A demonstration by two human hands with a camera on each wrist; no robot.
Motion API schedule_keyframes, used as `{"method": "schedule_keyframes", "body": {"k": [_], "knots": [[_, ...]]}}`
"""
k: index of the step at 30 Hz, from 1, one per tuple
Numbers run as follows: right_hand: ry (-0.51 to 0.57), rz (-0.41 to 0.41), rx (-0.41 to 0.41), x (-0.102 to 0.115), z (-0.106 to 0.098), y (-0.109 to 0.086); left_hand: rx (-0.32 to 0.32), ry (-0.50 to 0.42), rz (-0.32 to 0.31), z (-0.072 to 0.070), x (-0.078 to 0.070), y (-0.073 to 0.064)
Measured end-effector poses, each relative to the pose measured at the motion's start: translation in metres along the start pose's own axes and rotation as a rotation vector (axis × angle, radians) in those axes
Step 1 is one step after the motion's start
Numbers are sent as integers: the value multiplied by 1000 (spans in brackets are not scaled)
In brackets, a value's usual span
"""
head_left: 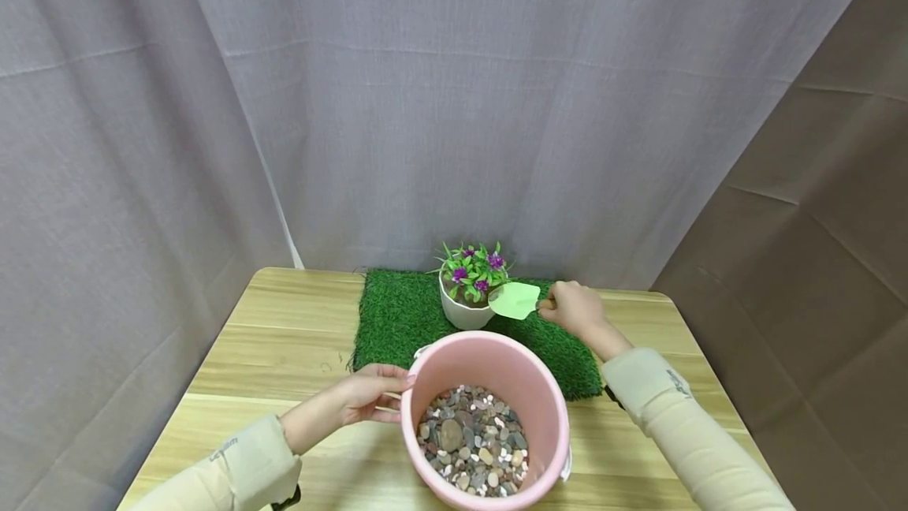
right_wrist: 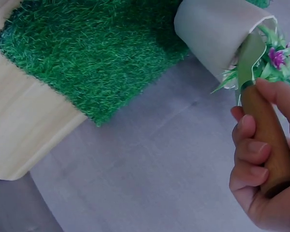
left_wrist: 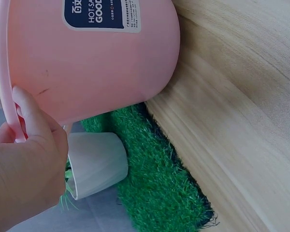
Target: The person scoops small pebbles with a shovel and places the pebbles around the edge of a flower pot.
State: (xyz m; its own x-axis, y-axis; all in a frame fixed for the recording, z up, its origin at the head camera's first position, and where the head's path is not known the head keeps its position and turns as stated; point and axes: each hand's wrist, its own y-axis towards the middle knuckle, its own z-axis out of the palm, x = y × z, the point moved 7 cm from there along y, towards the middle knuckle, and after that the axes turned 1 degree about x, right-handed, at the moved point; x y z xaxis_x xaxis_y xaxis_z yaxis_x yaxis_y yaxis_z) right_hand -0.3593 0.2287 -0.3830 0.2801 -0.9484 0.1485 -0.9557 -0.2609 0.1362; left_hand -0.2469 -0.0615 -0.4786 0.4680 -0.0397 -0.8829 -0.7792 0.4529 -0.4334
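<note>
A pink bucket (head_left: 489, 345) with several pebbles (head_left: 471, 440) in its bottom stands at the front of the table. My left hand (head_left: 372, 394) grips its rim on the left side; in the left wrist view the thumb (left_wrist: 31, 113) lies along the outer wall. My right hand (head_left: 578, 307) holds a light green trowel (head_left: 515, 300) by its wooden handle (right_wrist: 266, 135), fingers wrapped round it. The blade's tip is at the right rim of a white flowerpot (head_left: 457, 312), which holds a plant (head_left: 471, 270) with purple flowers. Whether the blade carries anything I cannot tell.
The flowerpot stands on a green turf mat (head_left: 397, 322) at the back of the wooden table (head_left: 284, 330). Grey curtains (head_left: 426, 140) hang behind and to the left, a brown one (head_left: 816, 259) to the right. The bucket has a white handle joint (head_left: 566, 465).
</note>
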Motion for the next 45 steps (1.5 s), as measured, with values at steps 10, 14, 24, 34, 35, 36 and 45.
{"method": "schedule_keyframes", "body": {"k": [10,14,24,34,35,36,45], "knots": [[-72,-16,-58,7,-14,0,-2,4,0,0,-1,-1],[-73,-17,-38,6,-18,-3,-5,7,1,0,-2,-1],[-42,-55,-36,10,-39,-20,-10,12,-3,1,-2,-1],[-18,-184,5,36,-51,-31,-3,10,0,1,-2,-1],[-10,-202,10,39,-51,-32,-2,11,0,1,-2,-1],[-1,-216,17,42,-52,-34,-1,11,0,1,-3,-1],[45,-343,67,57,-50,-45,4,13,-1,2,-2,-1]]}}
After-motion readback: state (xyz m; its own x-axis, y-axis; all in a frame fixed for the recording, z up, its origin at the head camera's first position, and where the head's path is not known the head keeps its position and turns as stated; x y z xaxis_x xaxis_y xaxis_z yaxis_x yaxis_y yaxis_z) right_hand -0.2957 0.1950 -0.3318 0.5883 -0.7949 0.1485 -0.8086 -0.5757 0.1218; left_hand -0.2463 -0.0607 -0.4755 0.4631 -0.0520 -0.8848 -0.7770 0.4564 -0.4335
